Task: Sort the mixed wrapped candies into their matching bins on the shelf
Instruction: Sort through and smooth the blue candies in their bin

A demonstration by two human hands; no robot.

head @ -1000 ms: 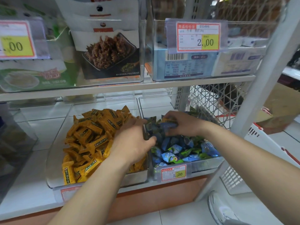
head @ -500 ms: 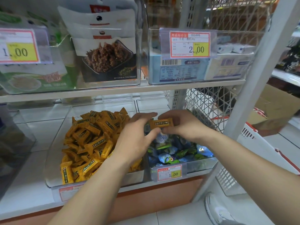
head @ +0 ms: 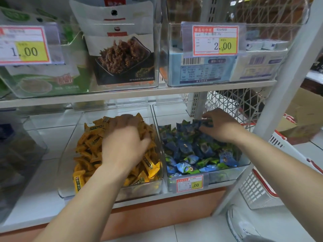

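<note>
The two clear bins stood side by side on the lower shelf [head: 35, 198], their walls touching or very nearly so, and each hand worked in the one on its own side. The left hand [head: 124, 144] lay palm down on the yellow candies [head: 87, 149] in the left bin [head: 139, 189], fingers bent into the heap. Blur and the back of the hand hid whether it held a piece. The right hand [head: 222, 126] reached to the back of the right bin [head: 227, 175], its fingertips pinching a dark blue candy [head: 203, 123] that sat on top of the blue candies [head: 190, 149]. How that piece's long axis ran could not be made out. Any stray there would probably have to go leftward over the shared wall, a short pass toward the left hand. No yellow wrapper showed among the blue and green ones. The yellow bars lay every way, so none offered a set grip direction. The heaps looked loose and likely to shift under a finger. Overhead the upper shelf [head: 122, 96] hung low, limiting any lift. A white post [head: 272, 110] stood close beside the right forearm, with a basket [head: 262, 193] beyond it.
</note>
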